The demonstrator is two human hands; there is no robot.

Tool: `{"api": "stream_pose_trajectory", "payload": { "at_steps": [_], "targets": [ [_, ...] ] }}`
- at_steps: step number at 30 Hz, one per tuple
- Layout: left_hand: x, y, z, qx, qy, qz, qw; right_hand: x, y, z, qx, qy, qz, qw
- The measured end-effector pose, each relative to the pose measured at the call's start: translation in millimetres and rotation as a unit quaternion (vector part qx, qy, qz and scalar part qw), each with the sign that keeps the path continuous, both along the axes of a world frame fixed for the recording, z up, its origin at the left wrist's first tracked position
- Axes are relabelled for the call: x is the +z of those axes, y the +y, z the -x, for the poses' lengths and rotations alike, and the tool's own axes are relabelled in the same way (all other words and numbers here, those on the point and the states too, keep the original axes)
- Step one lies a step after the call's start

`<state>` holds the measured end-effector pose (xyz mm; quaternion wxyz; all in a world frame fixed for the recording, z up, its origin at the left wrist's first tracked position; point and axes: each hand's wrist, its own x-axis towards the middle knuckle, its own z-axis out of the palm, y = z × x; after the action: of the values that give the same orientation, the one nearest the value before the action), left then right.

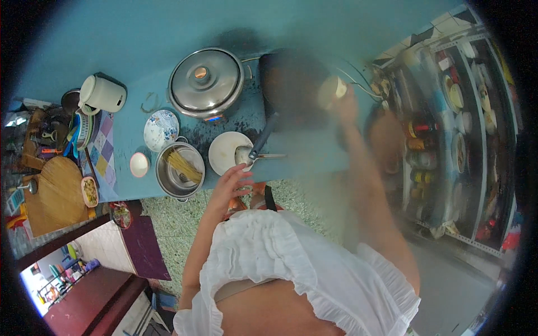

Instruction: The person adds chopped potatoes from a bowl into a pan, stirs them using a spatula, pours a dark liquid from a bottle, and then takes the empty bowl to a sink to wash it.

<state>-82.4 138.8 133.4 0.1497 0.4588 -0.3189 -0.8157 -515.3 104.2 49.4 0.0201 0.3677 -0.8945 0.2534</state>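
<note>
In my right hand (346, 108) is a small pale bowl (330, 91), tilted over the right side of a dark frying pan (290, 90). Haze blurs the pan, so its contents are hidden. The pan's dark handle (265, 136) points toward me. My left hand (231, 188) has its fingers apart and holds nothing, just below a white bowl (219, 153). A metal ladle (243, 155) rests in that bowl. Left of it, a steel pot (158, 170) without a lid contains dry noodles (185, 166), which look like spaghetti.
Behind stands a large lidded steel pot (206, 90). A patterned plate (161, 131), a small pink-rimmed bowl (139, 164) and a white electric kettle (105, 93) are to the left. Farther left lie a round wooden board (63, 189) and a small food dish (89, 191). Loaded shelves (479, 134) flank the right.
</note>
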Motion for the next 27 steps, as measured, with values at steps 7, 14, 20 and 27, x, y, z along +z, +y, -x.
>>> {"api": "stream_pose_trajectory", "payload": {
  "at_steps": [7,14,20,27],
  "targets": [
    [2,-5,19,0.002,-0.006,0.012,1.000,90,-9,-24,0.140,0.171,-0.017,0.975],
    [4,-7,12,-0.024,0.002,0.026,0.999,67,-12,-18,0.138,-0.004,0.191,0.972],
    [-5,-22,-25,-0.021,0.041,0.114,0.992,81,8,-136,0.101,-0.558,0.295,0.769],
    [-34,-67,-113,0.013,0.009,0.196,0.980,19,-10,-328,0.279,-0.684,0.068,0.671]
  ]
}}
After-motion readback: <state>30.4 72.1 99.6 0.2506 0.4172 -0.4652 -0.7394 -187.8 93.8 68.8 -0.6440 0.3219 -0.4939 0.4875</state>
